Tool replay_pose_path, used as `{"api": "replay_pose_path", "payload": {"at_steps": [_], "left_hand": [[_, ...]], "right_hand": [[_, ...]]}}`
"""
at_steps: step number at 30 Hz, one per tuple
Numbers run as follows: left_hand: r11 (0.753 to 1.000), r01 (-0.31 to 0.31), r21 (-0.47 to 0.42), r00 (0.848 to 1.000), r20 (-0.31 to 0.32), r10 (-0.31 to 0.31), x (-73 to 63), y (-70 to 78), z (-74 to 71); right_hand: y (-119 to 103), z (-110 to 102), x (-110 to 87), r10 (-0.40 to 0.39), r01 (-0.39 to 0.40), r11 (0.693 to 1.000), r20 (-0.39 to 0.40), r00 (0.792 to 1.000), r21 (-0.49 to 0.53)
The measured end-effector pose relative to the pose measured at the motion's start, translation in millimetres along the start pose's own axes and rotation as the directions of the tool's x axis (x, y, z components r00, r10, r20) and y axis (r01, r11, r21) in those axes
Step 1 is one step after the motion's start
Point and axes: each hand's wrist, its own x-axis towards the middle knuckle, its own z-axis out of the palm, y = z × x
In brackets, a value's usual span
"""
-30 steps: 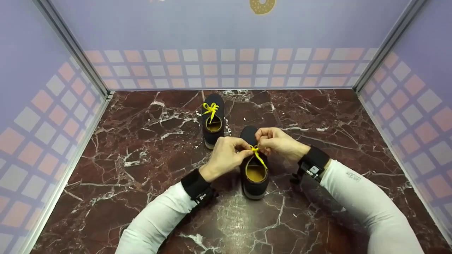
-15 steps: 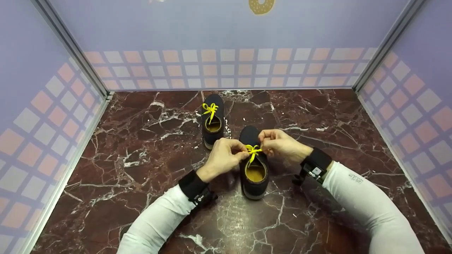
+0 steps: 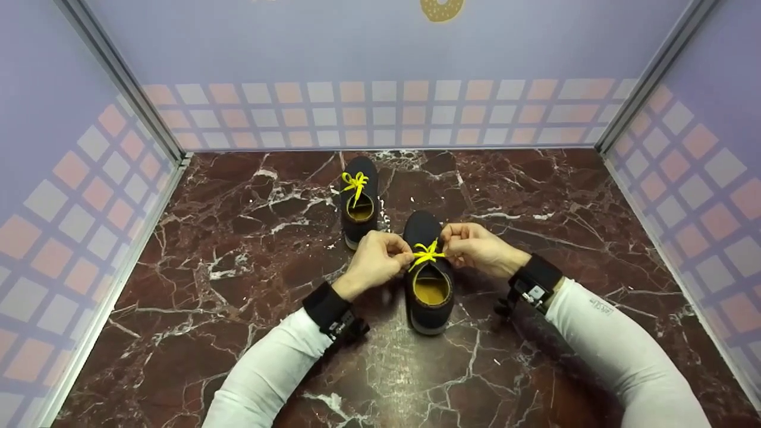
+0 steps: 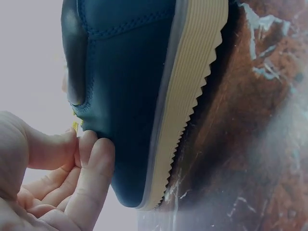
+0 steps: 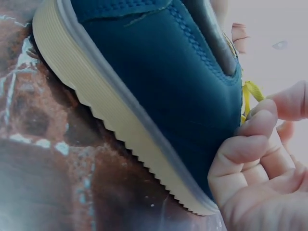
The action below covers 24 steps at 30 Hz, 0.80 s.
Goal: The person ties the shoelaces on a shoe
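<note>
A dark shoe (image 3: 429,312) with a yellow lining stands upright between my hands, toe pointing away. Its yellow shoelace (image 3: 427,255) forms a bow across the opening. On the bow's left side, my left hand (image 3: 376,261) pinches the lace between thumb and index finger. My right hand (image 3: 478,249) pinches it on the other side, its remaining fingers curled by the shoe's flank. In the right wrist view the lace (image 5: 252,90) runs into the fingertips. The left wrist view shows just a bit of yellow at the thumb tip, beside the shoe's side (image 4: 127,82) and pale ridged sole.
A matching shoe (image 3: 357,229) with a tied yellow bow stands farther back to the left. Both shoes rest on a dark red marbled surface (image 3: 250,333). Lilac panels with pink and white squares (image 3: 383,113) enclose the back and both sides.
My hands have drawn apart, the left moving left and the right moving right. Between them the bow now stretches wider and its lace looks tauter. Both shoes stay put.
</note>
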Motion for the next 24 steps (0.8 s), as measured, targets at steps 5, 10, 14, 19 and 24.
{"api": "replay_pose_path", "payload": {"at_steps": [5,10,14,19,24], "left_hand": [[0.998,0.059,-0.017,0.998,0.022,-0.058,0.3,-3.0,0.5],[0.996,0.082,-0.030,0.997,0.008,-0.081,-0.7,-3.5,0.8],[0.996,0.066,-0.053,0.998,-0.017,-0.067,-3.5,-2.6,3.3],[0.976,0.056,-0.211,0.996,-0.059,-0.070,-17.4,-7.8,8.9],[0.856,0.199,-0.477,0.975,0.004,-0.224,-39.4,12.8,14.0]], "right_hand": [[7,-3,-5.3,0.003,-0.003,1.000,0.004,1.000,0.001],[11,-3,-6.9,-0.013,0.013,1.000,-0.011,1.000,-0.012],[12,4,-11.7,-0.014,0.011,1.000,-0.094,0.995,-0.028],[11,28,-33.4,-0.029,-0.009,0.992,-0.300,0.954,-0.125],[4,58,-56.1,-0.021,-0.019,0.995,-0.386,0.922,-0.101]]}}
